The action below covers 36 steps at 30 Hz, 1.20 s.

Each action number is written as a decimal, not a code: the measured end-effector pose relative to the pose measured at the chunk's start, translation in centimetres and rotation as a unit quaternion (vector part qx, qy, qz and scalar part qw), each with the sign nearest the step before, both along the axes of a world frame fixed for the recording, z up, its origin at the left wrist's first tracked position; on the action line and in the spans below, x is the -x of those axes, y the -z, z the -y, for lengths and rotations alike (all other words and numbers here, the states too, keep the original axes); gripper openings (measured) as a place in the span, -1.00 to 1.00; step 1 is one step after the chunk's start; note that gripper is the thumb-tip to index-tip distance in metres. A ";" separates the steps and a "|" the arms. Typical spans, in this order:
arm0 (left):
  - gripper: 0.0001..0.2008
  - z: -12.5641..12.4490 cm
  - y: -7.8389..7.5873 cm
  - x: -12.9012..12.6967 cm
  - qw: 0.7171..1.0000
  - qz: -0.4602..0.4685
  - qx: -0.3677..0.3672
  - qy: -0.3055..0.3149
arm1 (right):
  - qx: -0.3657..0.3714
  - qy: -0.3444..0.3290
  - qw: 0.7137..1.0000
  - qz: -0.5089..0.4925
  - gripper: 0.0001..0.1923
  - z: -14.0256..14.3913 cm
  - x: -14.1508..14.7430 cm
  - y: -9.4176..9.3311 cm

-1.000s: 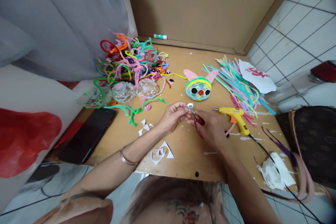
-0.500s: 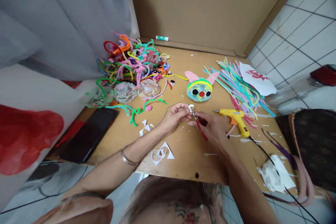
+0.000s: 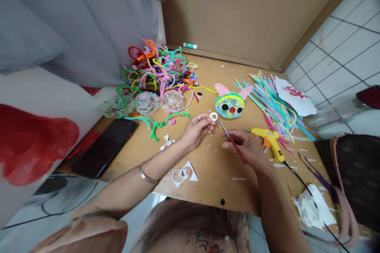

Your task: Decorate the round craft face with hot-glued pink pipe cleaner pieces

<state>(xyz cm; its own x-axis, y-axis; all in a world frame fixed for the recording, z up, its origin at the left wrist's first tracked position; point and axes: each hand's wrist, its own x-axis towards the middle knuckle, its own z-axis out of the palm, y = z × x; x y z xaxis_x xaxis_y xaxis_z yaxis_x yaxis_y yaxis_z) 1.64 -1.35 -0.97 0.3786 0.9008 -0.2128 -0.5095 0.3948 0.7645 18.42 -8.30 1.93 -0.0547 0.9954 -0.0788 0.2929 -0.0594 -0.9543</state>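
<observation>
My left hand (image 3: 199,128) pinches a small white paper ring (image 3: 213,116) between thumb and fingertips, over the middle of the table. In my right hand (image 3: 245,146) are red-handled scissors (image 3: 234,144), their tip close to the ring but apart from it. Just beyond the hands sits a round animal face (image 3: 229,106) with pink ears, black eyes and a red nose. Tiny paper snippets lie beneath the hands. White paper offcuts (image 3: 192,172) with round holes rest near the front edge.
A tangle of pipe cleaners (image 3: 157,67) and clear round pieces (image 3: 147,102) fills the left, beside a black phone (image 3: 103,150). To the right lie a yellow glue gun (image 3: 271,140) with its cord, straight pipe cleaners (image 3: 273,99), crumpled tissue (image 3: 311,205) and a brown bag (image 3: 350,174). A glue stick (image 3: 190,46) lies behind.
The scissors have drawn back to the right from the paper, and the ring now shows whole in my left hand. The whole view has shifted slightly.
</observation>
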 end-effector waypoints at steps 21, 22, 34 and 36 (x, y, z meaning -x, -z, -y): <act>-0.63 1.6 0.2 -0.2 0.984 -0.069 -0.098 0.129 | -0.054 0.132 0.985 -0.098 -0.62 -0.2 0.8 0.6; -0.63 1.5 0.2 -0.2 0.982 -0.077 -0.111 0.135 | -0.054 0.132 0.985 -0.100 -0.63 -0.2 0.8 0.7; -0.61 1.3 0.5 0.1 0.972 -0.102 -0.133 0.167 | -0.049 0.136 0.981 -0.128 -0.61 -0.3 0.5 0.9; -0.61 1.3 0.5 0.0 0.971 -0.107 -0.134 0.167 | -0.050 0.137 0.982 -0.121 -0.59 -0.3 0.6 0.8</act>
<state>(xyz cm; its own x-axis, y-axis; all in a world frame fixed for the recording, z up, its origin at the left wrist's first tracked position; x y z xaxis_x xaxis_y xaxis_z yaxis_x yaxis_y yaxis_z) 1.60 -2.66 -1.43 0.6313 0.7699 -0.0933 -0.2051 0.2817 0.9373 17.85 -8.02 1.10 0.2105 0.9776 0.0027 0.0420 -0.0063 -0.9991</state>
